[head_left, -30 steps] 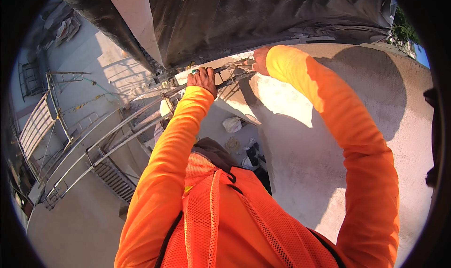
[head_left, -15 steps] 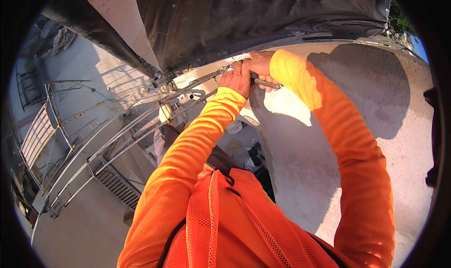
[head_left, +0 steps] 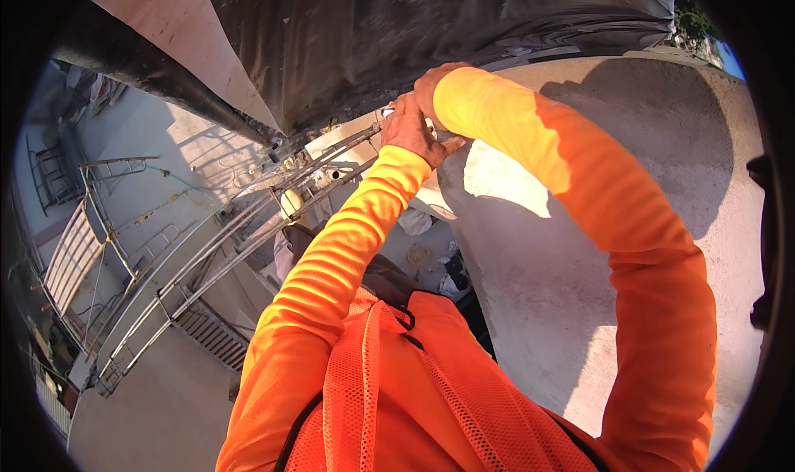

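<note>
Both hands meet at the upper middle, where a metal railing [head_left: 286, 192] reaches a pale wall. My left hand [head_left: 406, 132] is bent over the railing's upper end, its thumb sticking out to the right. Its other fingers curl down, and what they grip is hidden. A small white bit shows beside those fingers. My right hand [head_left: 429, 89] is just beyond the left, wrist bent, overlapping it. Its fingers are hidden, so I cannot see whether it holds anything. Orange sleeves cover both arms.
Black plastic sheeting [head_left: 356, 41] hangs just beyond my hands. A curved pale wall [head_left: 538, 281] fills the right. Far below on the left lie a slatted metal platform [head_left: 211, 331], a frame with slats [head_left: 73, 257] and a pale floor [head_left: 124, 132]. Bags [head_left: 414, 222] lie below my arms.
My right hand has moved up and left, over beyond my left hand. The dark bar that stuck out to the right under it no longer shows. My left thumb now sticks out.
</note>
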Demonstrator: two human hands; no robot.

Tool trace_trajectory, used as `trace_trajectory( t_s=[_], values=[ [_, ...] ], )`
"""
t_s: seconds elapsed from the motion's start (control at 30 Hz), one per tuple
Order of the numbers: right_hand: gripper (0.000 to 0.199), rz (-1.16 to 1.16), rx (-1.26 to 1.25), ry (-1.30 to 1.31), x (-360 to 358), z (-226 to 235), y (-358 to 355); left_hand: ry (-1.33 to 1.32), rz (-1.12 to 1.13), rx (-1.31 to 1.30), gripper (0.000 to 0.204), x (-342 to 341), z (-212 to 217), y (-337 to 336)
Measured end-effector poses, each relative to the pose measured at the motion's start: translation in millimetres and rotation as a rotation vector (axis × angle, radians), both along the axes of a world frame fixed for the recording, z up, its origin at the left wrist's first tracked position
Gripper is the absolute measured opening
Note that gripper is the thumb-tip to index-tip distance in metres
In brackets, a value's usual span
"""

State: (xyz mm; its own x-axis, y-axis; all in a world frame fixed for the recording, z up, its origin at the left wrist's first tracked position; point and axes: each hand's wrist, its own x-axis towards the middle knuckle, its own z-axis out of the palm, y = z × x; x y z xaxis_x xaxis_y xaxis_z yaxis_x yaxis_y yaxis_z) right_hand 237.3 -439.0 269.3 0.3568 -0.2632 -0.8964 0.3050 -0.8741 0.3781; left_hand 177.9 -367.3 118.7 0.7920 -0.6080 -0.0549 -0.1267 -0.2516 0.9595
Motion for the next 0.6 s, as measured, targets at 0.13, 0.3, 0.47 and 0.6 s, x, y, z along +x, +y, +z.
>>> trace_trajectory(
  t_s=[0.13,0.3,0.47,0.6],
  values=[
    [0.036,-0.155,0.012,-0.053,3,9,4,-0.024,0.147,0.125,0.061,-1,-17,-21],
    [0.041,0.997,0.066,-0.528,-27,-10,-6,-0.11,-0.028,0.132,0.037,57,-25,-15],
    [0.031,0.795,-0.066,-0.466,-26,-28,-12,-0.161,-0.173,0.141,0.079,67,-16,-7],
    [0.031,0.082,-0.081,-0.275,-4,-22,-4,-0.381,0.221,0.1,0.09,7,-8,-11]
  ],
)
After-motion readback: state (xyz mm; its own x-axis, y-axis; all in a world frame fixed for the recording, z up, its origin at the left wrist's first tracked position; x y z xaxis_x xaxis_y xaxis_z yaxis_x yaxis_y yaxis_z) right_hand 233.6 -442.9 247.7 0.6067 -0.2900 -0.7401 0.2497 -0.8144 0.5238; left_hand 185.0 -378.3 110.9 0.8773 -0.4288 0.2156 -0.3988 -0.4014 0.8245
